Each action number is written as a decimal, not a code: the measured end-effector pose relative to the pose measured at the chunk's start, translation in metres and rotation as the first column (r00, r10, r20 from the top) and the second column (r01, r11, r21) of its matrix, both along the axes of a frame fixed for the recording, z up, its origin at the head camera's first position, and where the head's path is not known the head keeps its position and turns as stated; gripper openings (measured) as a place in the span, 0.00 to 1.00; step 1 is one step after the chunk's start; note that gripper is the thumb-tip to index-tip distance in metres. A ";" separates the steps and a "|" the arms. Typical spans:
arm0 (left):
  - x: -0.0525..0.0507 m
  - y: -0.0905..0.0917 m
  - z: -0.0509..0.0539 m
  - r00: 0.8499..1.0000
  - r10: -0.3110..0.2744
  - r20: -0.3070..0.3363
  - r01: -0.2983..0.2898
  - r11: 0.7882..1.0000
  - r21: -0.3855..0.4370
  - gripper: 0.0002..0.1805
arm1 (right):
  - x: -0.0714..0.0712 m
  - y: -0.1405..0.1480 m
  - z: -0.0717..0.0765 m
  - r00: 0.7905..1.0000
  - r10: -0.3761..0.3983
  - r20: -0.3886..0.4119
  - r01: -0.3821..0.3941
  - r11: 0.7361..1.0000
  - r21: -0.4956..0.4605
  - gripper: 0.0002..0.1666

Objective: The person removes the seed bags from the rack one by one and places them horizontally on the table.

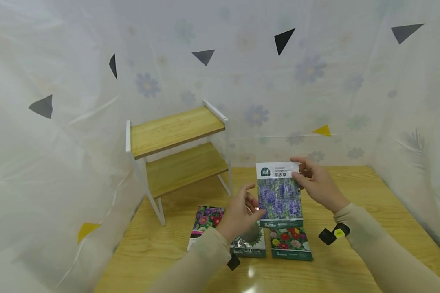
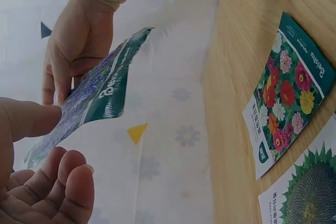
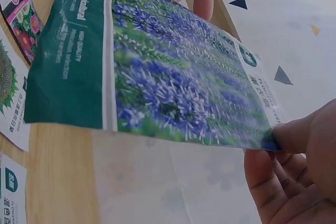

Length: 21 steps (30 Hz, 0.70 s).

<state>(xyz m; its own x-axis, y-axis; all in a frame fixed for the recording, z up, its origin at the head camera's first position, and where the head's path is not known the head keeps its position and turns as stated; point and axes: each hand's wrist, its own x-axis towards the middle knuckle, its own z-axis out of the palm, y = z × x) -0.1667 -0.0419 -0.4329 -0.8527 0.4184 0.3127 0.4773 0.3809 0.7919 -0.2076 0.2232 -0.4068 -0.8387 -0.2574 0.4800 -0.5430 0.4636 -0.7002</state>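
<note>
My right hand (image 1: 317, 183) pinches the upper right edge of a seed packet (image 1: 280, 199), thumb on its front. Spikes of purple flowers cover the packet, under a white top band and above a dark green bottom band. It is held up over the table, its front towards the head camera. My left hand (image 1: 240, 213) is at the packet's lower left edge, the thumb overlapping the front and the other fingers loosely bent beside it. In the left wrist view, a gap shows between left thumb (image 2: 34, 120) and fingers; firm contact with the packet cannot be made out.
On the wooden table (image 1: 344, 252) lie a packet with red and mixed flowers (image 1: 290, 241), a sunflower packet (image 2: 310, 192) and a packet with pink flowers (image 1: 204, 219). A two-tier wooden shelf (image 1: 177, 128) with white legs stands at the left. Behind hangs a translucent flowered sheet (image 1: 256, 93).
</note>
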 end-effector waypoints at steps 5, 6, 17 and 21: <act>0.008 0.011 -0.006 0.993 -0.053 -0.110 0.036 0.988 -0.148 0.48 | 0.004 0.013 0.000 1.000 -0.008 0.023 0.008 1.000 -0.004 0.27; 0.009 0.014 -0.006 0.988 -0.065 -0.144 0.038 0.983 -0.180 0.49 | 0.005 0.016 0.000 1.000 -0.011 0.027 0.011 1.000 0.000 0.27; 0.015 0.041 -0.013 0.807 -0.189 -0.559 -0.123 0.873 -0.472 0.44 | 0.011 0.050 -0.008 0.995 -0.078 0.054 0.077 0.997 0.032 0.28; 0.015 0.047 -0.014 0.751 -0.210 -0.627 -0.149 0.871 -0.469 0.38 | 0.013 0.057 -0.007 0.993 -0.094 0.068 0.092 0.995 0.032 0.27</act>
